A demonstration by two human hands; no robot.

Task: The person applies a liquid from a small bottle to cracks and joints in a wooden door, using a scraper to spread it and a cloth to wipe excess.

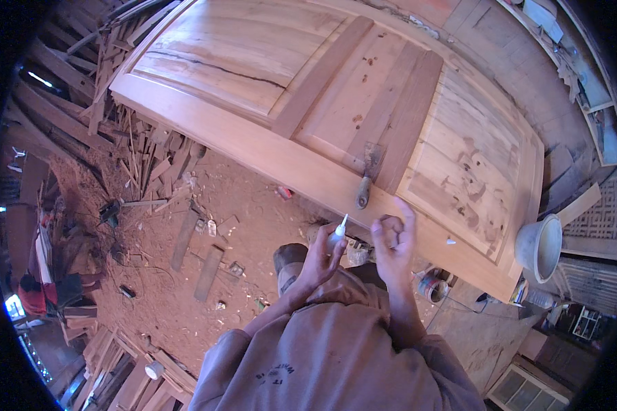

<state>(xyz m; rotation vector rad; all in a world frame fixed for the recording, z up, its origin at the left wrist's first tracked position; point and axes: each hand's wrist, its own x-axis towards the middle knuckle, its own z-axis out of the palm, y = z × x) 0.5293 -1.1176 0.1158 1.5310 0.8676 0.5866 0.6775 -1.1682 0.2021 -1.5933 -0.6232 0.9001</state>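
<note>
the left hand (pixel 320 255) grips a small white tube (pixel 337 233), nozzle up, just below the door (pixel 267 147) edge. the right hand (pixel 393 236) is beside it, fingers loosely curled, holding nothing visible. a scraper (pixel 368 175) lies on the door above them; a bucket (pixel 539 246) stands to the right.
</note>
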